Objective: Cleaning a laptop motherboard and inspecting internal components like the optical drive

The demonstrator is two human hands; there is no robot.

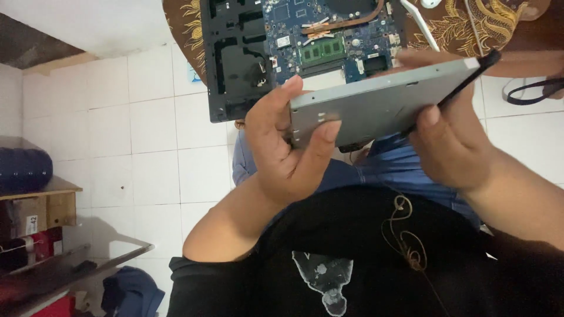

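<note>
Both hands are closed on a flat grey metal drive (376,108), a thin slab held up in the air between them. The left hand (288,147) wraps its near-left end, thumb pressed on the broad face and fingers curled behind the edge. The right hand (449,144) grips the other end, thumb lying along the lower edge where a thin black bezel (464,82) runs down the side. The slab is tilted, its right end higher than its left. Its face is plain brushed grey with a few small holes near the left end.

Just beyond it, on a brown cloth with gold pattern (452,23), lies an opened laptop base (294,53): black plastic frame on the left, blue circuit board with a green memory stick and a copper pipe to the right. The drive covers the board's lower right part. A black cable (531,91) loops at the far right.

Below are blue jeans (388,170) and a black shirt (352,258) with a pale print. The floor is white tile (153,147). At the left stand a wooden shelf (53,202) and a dark blue roll (23,167).
</note>
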